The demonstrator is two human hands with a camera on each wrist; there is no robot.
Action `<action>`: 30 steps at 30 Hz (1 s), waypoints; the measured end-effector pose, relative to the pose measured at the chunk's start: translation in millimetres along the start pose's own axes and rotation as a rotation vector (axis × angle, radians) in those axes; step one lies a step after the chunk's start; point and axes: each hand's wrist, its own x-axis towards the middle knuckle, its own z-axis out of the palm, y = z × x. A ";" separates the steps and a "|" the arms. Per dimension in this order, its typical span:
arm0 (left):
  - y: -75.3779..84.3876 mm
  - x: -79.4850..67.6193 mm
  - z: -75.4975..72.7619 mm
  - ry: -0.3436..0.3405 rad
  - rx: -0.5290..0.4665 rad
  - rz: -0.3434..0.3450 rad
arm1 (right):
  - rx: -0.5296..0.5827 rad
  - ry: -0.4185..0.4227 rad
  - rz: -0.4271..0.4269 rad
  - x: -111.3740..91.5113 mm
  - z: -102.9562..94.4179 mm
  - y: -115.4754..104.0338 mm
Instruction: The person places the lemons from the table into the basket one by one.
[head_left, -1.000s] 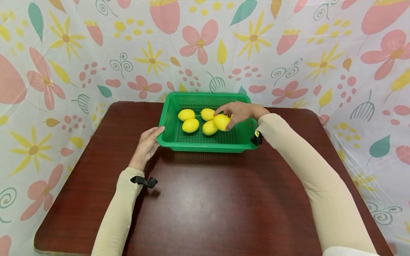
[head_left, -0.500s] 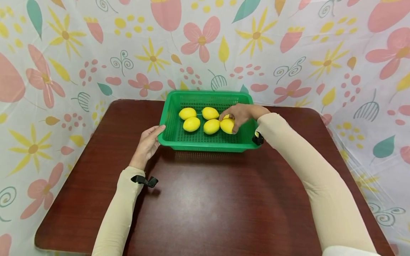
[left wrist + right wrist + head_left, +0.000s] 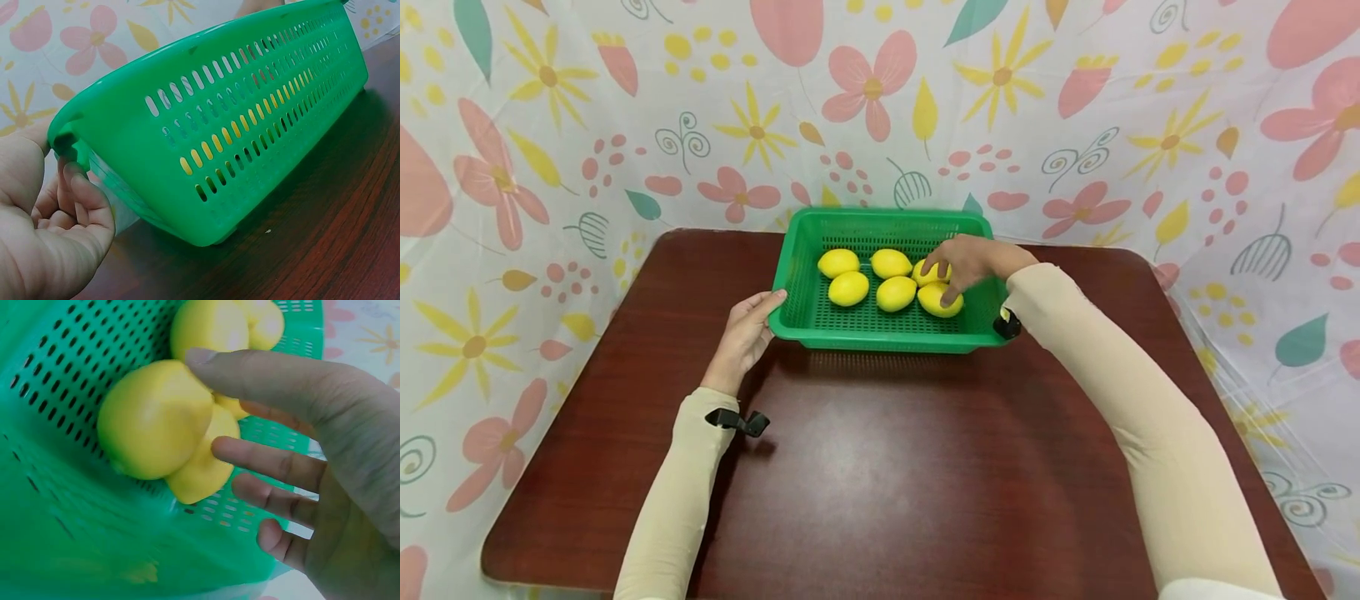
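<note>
A green plastic basket with slotted walls stands at the back of the table, holding several yellow lemons in two rows. My left hand grips its left rim, thumb on top and fingers curled beneath, as the left wrist view shows. Over the basket's right end is my right hand, fingers spread and loosely bent. Its thumb lies at the front right lemon; its fingers partly cover the rear right lemon. In the right wrist view, the thumb tip meets the upper edge of the nearer lemon, and the other fingers stand apart.
The dark reddish-brown table extends in front of the basket. Behind it hangs a white floral-print cloth, close to the basket's back edge. More lemons lie in the basket's left and middle.
My right hand has lowered a lemon into the basket's right front and loosened its fingers from it. The rear right lemon now shows more. My left hand has stayed on the rim.
</note>
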 end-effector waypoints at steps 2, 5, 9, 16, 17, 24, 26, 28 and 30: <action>-0.7 -0.3 -0.6 0.000 -0.004 -0.003 | 0.017 0.037 -0.008 -5.2 -1.1 -2.4; -0.9 -0.5 -1.8 -0.006 -0.010 -0.007 | 0.039 0.109 -0.018 -13.3 -0.1 -6.5; 1.9 0.2 -3.8 0.007 0.013 0.007 | 0.040 0.230 -0.058 -21.2 6.9 -12.3; 2.6 4.5 -6.5 0.014 0.126 0.019 | 0.001 0.412 -0.059 -32.5 32.0 -15.0; 1.4 4.6 -7.4 0.022 0.140 0.015 | 0.008 0.437 -0.064 -33.7 36.3 -14.8; -2.5 2.4 -19.8 0.044 0.288 -0.002 | 0.045 0.585 -0.076 -50.8 62.5 -13.2; 0.5 2.0 -22.8 0.047 0.385 0.015 | 0.050 0.616 -0.067 -61.3 66.5 -12.9; 5.1 0.9 -25.0 0.055 0.497 0.045 | 0.055 0.644 -0.056 -72.2 69.5 -12.5; 10.9 -0.6 -26.8 0.055 0.596 0.074 | 0.055 0.668 -0.042 -83.0 71.8 -12.0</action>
